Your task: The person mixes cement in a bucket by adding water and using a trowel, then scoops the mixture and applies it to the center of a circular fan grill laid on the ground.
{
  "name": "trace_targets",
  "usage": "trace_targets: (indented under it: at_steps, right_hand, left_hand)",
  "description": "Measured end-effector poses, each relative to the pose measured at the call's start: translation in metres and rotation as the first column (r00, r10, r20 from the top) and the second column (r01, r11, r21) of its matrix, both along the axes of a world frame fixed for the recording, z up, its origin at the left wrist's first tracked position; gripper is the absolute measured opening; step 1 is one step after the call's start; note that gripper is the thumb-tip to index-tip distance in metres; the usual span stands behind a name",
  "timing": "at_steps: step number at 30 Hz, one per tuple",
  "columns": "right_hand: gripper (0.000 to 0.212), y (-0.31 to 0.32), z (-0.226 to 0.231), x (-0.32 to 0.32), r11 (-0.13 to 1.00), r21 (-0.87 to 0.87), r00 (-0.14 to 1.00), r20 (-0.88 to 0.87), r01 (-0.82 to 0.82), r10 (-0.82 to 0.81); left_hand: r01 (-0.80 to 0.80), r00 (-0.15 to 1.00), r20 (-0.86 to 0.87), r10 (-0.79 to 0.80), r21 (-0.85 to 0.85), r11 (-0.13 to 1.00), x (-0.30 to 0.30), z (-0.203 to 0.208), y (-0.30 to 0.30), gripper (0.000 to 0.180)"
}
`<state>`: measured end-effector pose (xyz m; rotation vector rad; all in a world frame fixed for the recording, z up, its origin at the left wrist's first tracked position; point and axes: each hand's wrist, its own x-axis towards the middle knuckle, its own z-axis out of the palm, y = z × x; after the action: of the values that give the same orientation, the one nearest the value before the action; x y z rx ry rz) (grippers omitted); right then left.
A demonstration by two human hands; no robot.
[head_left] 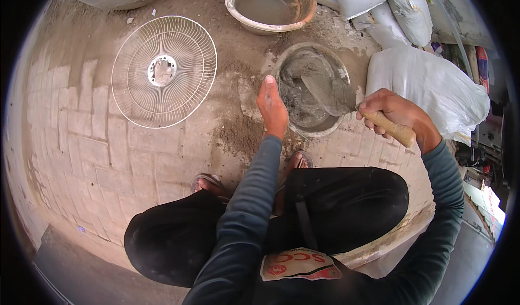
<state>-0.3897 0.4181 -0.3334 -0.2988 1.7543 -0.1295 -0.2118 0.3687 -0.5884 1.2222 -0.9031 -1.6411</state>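
Note:
A round tub (345, 69) of wet grey mortar (303, 107) stands on the ground in front of me. My left hand (272, 109) is at the tub's left rim, thumb up, apparently gripping it; most of its fingers are hidden. My right hand (391, 114) is wrapped round the wooden handle of a trowel (325, 95). The trowel's blade, smeared with mortar, reaches left into the tub and lies in the mix.
A larger basin (232, 4) with murky grey water stands beyond the tub. To the left, a white wire fan grille (187, 67) lies on the brick paving (81, 159). White sacks (422, 83) are heaped at the right. My sandalled feet (208, 185) are close in front.

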Motion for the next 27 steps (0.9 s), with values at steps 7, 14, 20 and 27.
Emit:
trace_targets:
  at_steps: [7, 14, 20, 27]
  right_hand:
    - [0.013, 0.019, -0.137, 0.015, 0.100, 0.073, 0.022, -0.690, -0.992, 0.723]
    - [0.013, 0.010, -0.004, 0.025, 0.040, 0.341, -0.202, -0.645, -0.939, 0.737]
    - [0.008, -0.034, -0.093, -0.027, -0.045, 0.301, -0.285, -0.832, -0.953, 0.476]
    - [0.021, 0.024, -0.123, -0.036, 0.301, -0.017, 0.264, -0.529, -0.953, 0.806]
  left_hand:
    - [0.019, 0.999, -0.045, -0.020, -0.005, 1.000, -0.014, 0.014, 0.006, 0.056]
    - [0.012, 1.000, -0.020, -0.013, -0.034, 0.999, -0.003, 0.002, 0.000, 0.056]
    - [0.076, 0.993, -0.096, -0.071, 0.048, 0.996, -0.012, 0.016, 0.008, 0.057]
    - [0.064, 0.996, -0.068, -0.061, 0.041, 0.997, -0.008, 0.014, 0.003, 0.062]
